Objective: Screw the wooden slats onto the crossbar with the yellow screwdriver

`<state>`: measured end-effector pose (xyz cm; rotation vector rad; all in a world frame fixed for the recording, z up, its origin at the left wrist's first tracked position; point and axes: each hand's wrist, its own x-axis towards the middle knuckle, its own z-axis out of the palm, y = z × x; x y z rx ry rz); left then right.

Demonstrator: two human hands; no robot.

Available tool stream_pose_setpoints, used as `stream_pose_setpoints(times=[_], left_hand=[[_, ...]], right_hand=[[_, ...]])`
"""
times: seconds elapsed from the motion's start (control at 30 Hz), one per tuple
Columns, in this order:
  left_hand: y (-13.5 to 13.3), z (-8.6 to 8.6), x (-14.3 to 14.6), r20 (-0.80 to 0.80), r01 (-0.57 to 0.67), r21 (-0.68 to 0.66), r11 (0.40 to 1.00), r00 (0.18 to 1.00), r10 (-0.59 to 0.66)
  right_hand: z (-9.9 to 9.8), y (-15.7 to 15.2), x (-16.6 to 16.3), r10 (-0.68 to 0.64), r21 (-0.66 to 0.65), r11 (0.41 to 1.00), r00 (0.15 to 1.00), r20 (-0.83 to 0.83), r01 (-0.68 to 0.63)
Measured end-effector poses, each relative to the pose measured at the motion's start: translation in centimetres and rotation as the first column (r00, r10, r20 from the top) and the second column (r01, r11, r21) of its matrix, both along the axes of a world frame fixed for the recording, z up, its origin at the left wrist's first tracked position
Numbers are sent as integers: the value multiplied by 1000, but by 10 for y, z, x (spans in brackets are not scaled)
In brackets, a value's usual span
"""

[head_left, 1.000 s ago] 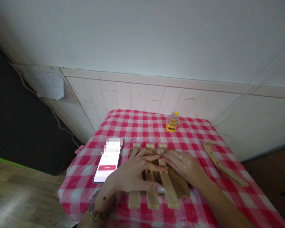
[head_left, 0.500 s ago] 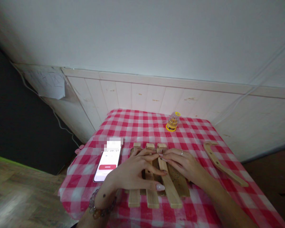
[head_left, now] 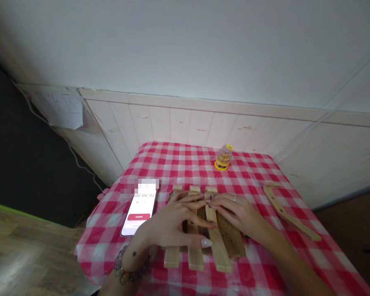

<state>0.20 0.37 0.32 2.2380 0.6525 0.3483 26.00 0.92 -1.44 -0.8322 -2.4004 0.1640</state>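
Observation:
My left hand (head_left: 175,222) lies spread across wooden strips, fingers stretched rightward and thumb apart. One of its fingertips rests on the rightmost strip (head_left: 217,246), and its thumb tip is by that strip's left edge. My right hand (head_left: 239,211) has its fingers drawn together at the upper part of the same strip, beside a small dark hole. Whatever is between those fingertips is too small or hidden to make out. Under my left hand run the middle strip (head_left: 196,259) and the left strip (head_left: 172,258). Beneath the strips lies a darker, speckled wooden board (head_left: 234,240).
A curved wooden piece with holes (head_left: 285,211) lies at right. A clear, yellow-trimmed container of bits (head_left: 223,158) stands at the back. Left of my hands is a phone (head_left: 138,209) showing a timer. A checked cloth covers the table (head_left: 179,158), which stands against a panelled wall (head_left: 179,123).
The rightmost strip's lower end has swung slightly left, and the other strips' lower ends have shifted a little left. Both hands keep nearly the same pose.

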Motion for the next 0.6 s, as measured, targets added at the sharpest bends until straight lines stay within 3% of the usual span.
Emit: stream_pose_setpoints(times=[0.6], left_hand=[[-2, 2, 2, -34, -44, -11, 999, 998, 44]], right_hand=[[-3, 1, 2, 22, -78, 997, 999, -26, -24]])
